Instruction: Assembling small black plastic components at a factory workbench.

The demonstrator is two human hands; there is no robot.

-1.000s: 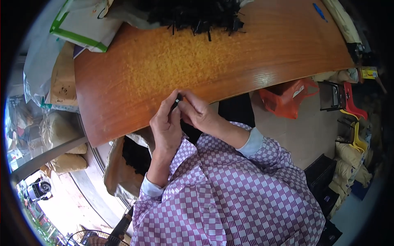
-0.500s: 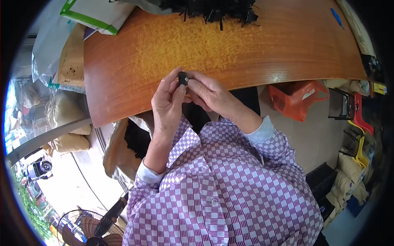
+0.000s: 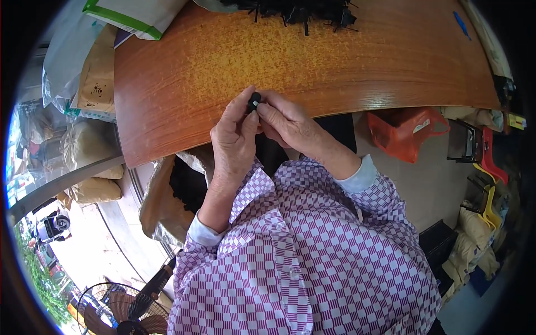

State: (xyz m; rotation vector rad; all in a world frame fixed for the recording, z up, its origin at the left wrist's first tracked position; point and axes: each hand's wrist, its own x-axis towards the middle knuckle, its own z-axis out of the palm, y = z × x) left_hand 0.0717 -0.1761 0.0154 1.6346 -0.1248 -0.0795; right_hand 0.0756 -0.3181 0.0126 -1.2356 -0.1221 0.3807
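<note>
A small black part (image 3: 255, 96) with a pale, light-coloured bit on it is pinched between my two hands, just over the near edge of the wooden table (image 3: 402, 72). My left hand (image 3: 231, 134) is closed on it from the left, thumb and forefinger at the part. From the right, the thumb and forefinger of my right hand (image 3: 293, 124) press together at the pale bit. Its exact kind is too small to make out, and fingers cover some of it. Beyond my hands, at the table's far side, lies a heap of black pieces (image 3: 301, 12) with thin strips sticking out.
Below the table's edge at left stands an open sack (image 3: 151, 209) with black pieces (image 3: 184, 181) inside. A red plastic bag (image 3: 399, 137) is at right. A blue strip (image 3: 462, 25) lies on the table's right. A fan (image 3: 120, 312) stands at lower left.
Both hands have shifted slightly to the right. The black part has turned between the fingers, and its pale bit now shows against its front.
</note>
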